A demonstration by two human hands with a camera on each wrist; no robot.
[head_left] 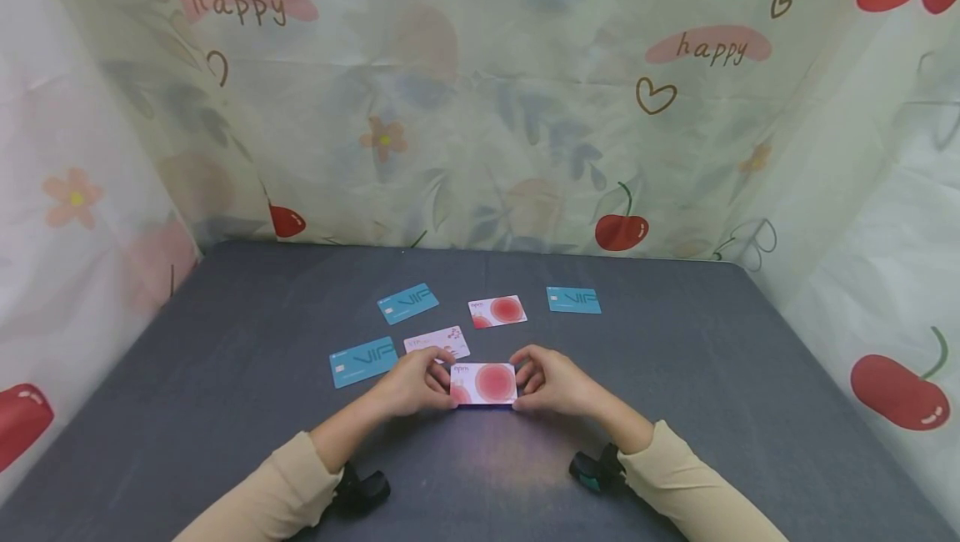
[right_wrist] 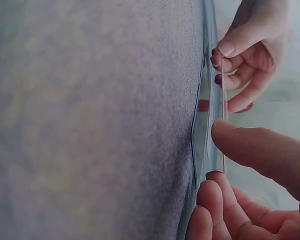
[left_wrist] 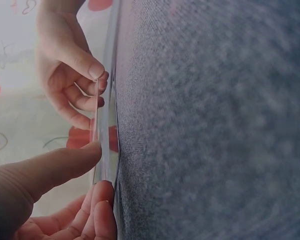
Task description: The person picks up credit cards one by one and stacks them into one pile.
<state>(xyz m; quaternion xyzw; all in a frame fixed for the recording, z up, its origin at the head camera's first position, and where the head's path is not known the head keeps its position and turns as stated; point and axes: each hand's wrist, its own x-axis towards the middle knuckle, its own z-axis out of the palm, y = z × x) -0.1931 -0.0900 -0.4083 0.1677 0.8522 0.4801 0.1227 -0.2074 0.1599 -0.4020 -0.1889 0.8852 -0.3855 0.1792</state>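
Card (head_left: 483, 383) btwn L hand (head_left: 412, 381) & R hand (head_left: 557, 383)

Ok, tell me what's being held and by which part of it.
The nearest red-circled card, by its two short edges: the left hand pinches the left edge, the right hand the right.

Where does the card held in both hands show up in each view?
Head: below the picture's middle, the card shows its red-circle face between the left hand and right hand.
Left wrist: left of centre, edge-on, a thin near-vertical line.
Right wrist: right of centre, again edge-on.
Shared landmark: the dark table, filling the left wrist view's right side and the right wrist view's left.
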